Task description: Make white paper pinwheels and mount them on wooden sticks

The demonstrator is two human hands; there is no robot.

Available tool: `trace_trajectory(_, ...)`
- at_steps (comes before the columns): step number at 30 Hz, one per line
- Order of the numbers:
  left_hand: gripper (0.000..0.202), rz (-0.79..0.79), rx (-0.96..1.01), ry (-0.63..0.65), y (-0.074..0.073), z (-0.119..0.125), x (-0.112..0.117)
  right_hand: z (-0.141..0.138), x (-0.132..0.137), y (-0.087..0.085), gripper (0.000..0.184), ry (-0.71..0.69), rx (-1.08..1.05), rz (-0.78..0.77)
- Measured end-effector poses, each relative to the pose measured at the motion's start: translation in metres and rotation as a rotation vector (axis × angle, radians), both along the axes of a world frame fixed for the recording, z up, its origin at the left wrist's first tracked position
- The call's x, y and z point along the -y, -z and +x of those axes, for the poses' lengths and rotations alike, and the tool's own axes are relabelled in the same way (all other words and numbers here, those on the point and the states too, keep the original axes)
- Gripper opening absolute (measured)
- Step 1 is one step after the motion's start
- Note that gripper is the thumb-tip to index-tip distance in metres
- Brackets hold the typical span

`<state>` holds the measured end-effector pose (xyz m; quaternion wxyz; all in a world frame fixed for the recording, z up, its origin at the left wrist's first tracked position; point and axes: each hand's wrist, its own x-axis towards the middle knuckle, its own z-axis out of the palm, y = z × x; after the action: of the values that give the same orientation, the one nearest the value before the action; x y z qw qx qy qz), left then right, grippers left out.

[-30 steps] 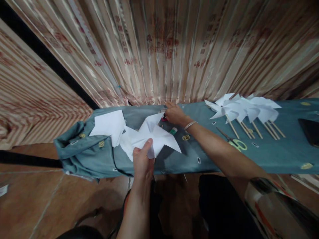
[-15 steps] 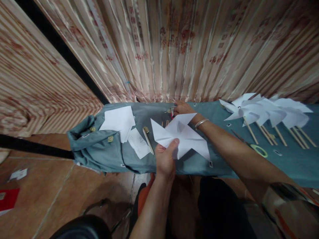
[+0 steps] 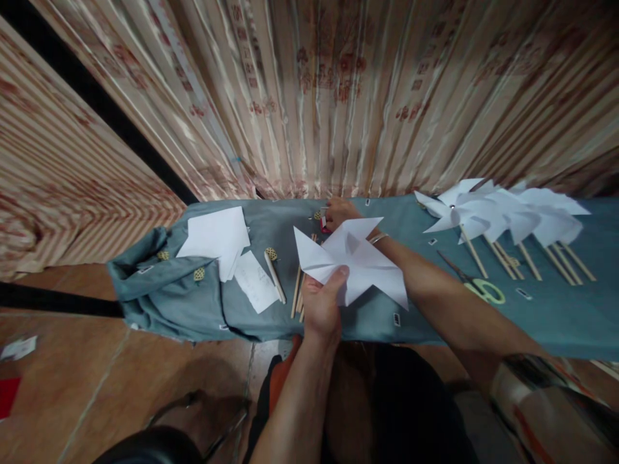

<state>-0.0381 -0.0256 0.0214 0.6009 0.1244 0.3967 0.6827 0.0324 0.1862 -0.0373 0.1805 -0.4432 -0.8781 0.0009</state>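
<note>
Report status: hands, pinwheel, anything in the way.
Left hand gripping pinwheel, blades spread. Right hand at small red item, hold unclear. Pinwheel partly blocks view of sticks.

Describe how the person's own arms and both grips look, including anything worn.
The left grip and right grip are ungloved. A slim silvery bangle circles the right wrist; farther up that arm is a blurred sleeve patterned in pale, dark and orange-red. The left forearm is bare where it shows.
</note>
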Motion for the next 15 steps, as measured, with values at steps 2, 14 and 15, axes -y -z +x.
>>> trace_trajectory(2,0.048,-0.004,0.004,-0.007,0.0,0.0,-0.002,0.0,0.002,-0.004,0.032,0.01,0.085,-0.044)
trace_trajectory(14,0.05,-0.007,-0.014,-0.012,0.002,-0.003,-0.01,0.0,0.019,-0.02,0.018,0.001,0.095,-0.027)
trace_trajectory(15,0.05,-0.004,-0.013,-0.015,0.002,-0.004,-0.01,0.0,0.021,-0.02,0.02,-0.007,0.071,-0.02)
